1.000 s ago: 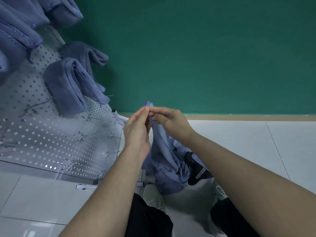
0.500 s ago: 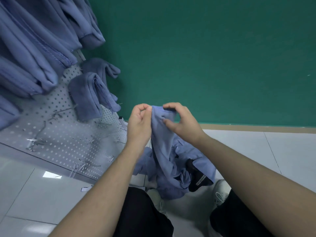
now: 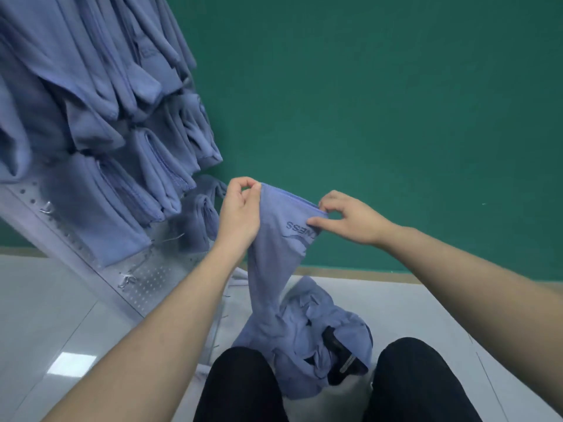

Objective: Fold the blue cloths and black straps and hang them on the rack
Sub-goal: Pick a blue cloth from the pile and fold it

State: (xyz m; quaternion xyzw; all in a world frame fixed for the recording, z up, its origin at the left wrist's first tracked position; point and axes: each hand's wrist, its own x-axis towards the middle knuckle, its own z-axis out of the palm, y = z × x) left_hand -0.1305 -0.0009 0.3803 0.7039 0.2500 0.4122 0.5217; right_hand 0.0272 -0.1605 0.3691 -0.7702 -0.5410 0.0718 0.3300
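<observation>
A blue cloth (image 3: 274, 257) with dark printed letters hangs stretched between my hands in front of the green wall. My left hand (image 3: 239, 214) pinches its top left corner and my right hand (image 3: 350, 219) pinches the top edge further right. The cloth's lower end trails into a crumpled heap of blue cloths (image 3: 307, 339) on the floor between my knees. A black strap (image 3: 341, 357) lies half buried in that heap. Several folded blue cloths (image 3: 100, 126) hang on the white perforated rack (image 3: 146, 281) at the left.
Bare metal hooks (image 3: 126, 280) stick out of the rack's lower part. My two knees in black trousers (image 3: 240, 388) frame the heap. A green wall (image 3: 380, 102) stands behind, with pale tiled floor (image 3: 51, 315) around me.
My hands have risen and moved apart, spreading the cloth's top edge so its printed letters show. The view has tilted up, bringing more of the hanging cloths into sight.
</observation>
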